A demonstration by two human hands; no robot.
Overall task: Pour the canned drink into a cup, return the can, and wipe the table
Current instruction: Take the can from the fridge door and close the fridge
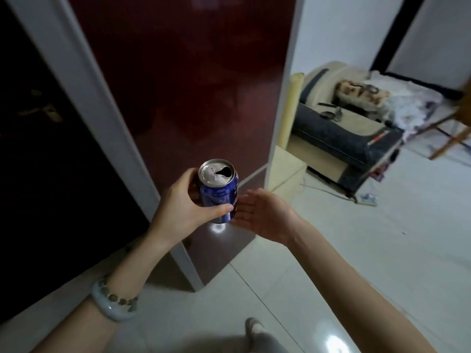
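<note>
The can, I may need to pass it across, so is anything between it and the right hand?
Nothing visible. The can is held in the left hand, whose thumb lies across its front; the open right hand has its fingertips right beside the can's lower side, with no object between.

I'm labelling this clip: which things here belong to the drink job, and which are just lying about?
Job: opened blue can, gripped by the left hand; right hand, open beside it. No cup or cloth in view.
Lying about: sofa with clutter on it; wooden frame; power strip on the floor.
</note>
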